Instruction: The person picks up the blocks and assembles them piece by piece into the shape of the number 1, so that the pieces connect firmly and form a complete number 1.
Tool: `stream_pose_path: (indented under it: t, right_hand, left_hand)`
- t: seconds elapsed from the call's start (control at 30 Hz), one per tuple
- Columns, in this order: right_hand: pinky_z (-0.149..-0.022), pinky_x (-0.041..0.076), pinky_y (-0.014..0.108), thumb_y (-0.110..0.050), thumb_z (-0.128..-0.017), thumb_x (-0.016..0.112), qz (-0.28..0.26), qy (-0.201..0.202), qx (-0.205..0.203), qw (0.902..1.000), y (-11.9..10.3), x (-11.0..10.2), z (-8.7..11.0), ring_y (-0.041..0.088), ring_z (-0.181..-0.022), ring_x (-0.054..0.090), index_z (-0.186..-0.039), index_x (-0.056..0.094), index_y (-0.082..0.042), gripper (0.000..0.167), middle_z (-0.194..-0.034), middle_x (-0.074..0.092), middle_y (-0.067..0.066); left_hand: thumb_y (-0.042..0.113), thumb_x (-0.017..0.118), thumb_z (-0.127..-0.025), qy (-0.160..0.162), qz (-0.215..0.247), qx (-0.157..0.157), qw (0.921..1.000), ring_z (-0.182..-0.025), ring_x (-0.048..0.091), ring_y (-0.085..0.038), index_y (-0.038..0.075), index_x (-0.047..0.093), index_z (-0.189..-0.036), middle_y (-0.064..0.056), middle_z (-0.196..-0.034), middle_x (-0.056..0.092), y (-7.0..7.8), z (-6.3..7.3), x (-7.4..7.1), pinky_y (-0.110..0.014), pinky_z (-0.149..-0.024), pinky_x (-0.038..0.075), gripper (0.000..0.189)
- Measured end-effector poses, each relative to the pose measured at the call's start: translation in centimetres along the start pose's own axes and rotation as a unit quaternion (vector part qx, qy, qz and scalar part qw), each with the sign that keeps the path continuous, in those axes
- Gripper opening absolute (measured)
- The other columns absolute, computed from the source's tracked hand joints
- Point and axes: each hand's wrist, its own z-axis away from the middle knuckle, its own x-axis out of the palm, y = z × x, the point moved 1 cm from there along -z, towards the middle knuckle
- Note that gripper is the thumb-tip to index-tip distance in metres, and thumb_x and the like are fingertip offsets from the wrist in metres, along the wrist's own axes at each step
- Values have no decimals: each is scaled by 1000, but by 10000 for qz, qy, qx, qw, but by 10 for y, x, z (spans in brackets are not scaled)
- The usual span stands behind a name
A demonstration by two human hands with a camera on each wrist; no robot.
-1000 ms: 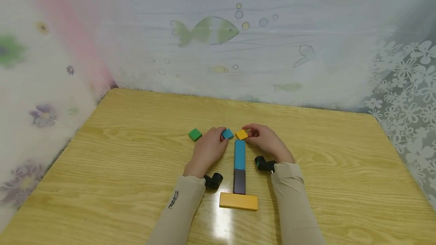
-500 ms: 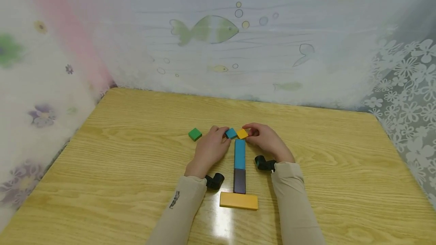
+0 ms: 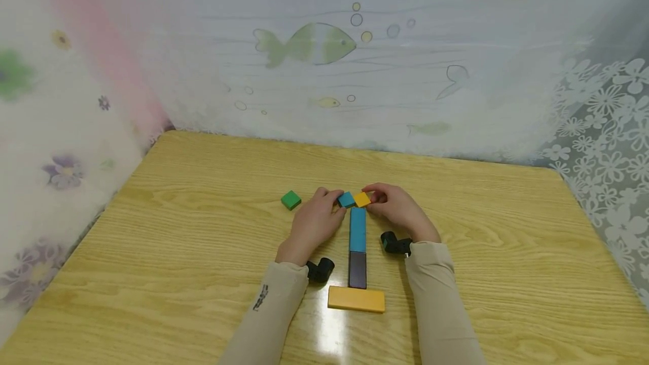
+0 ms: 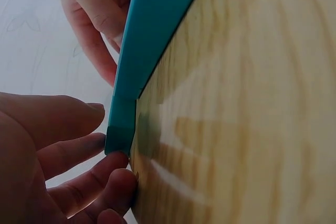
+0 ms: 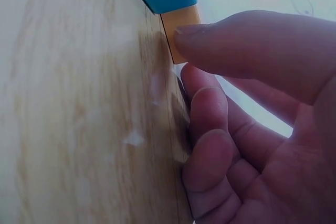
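In the head view my left hand (image 3: pixel 315 219) pinches a small blue square block (image 3: pixel 347 200) between thumb and fingers. My right hand (image 3: pixel 398 211) pinches a small yellow square block (image 3: pixel 362 200). The two squares lie turned like diamonds, side by side with corners about touching, at the far end of a long blue block (image 3: pixel 358 228). Below that runs a dark purple block (image 3: pixel 357 269), end to end with it. A long yellow block (image 3: pixel 356 299) lies crosswise at the near end. The right thumb (image 5: pixel 205 45) presses the yellow square's side in the right wrist view.
A green square block (image 3: pixel 291 200) lies on the wooden table (image 3: pixel 203 230) just left of my left hand. Black wrist cameras (image 3: pixel 320 270) sit at both wrists. A patterned curtain (image 3: pixel 304 72) hangs behind the table's far edge.
My left hand has slid the small blue block right until it is beside the yellow square. The yellow square has turned slightly and shifted a little right. The other blocks stay put.
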Motion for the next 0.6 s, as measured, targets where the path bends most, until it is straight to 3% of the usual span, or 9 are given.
stream_pose_path:
  t: [0.6]
  right_hand:
    - [-67,39,32,-9,-85,58,67,-44,-23,10000,0,0,0,19,-73,48,-120,53,-10,35,-87,55,5]
  left_hand:
    - [36,52,-89,-183,52,125,9997,-69,47,-14,21,49,-128,-2,-108,49,2,1,-3,-28,-58,39,42]
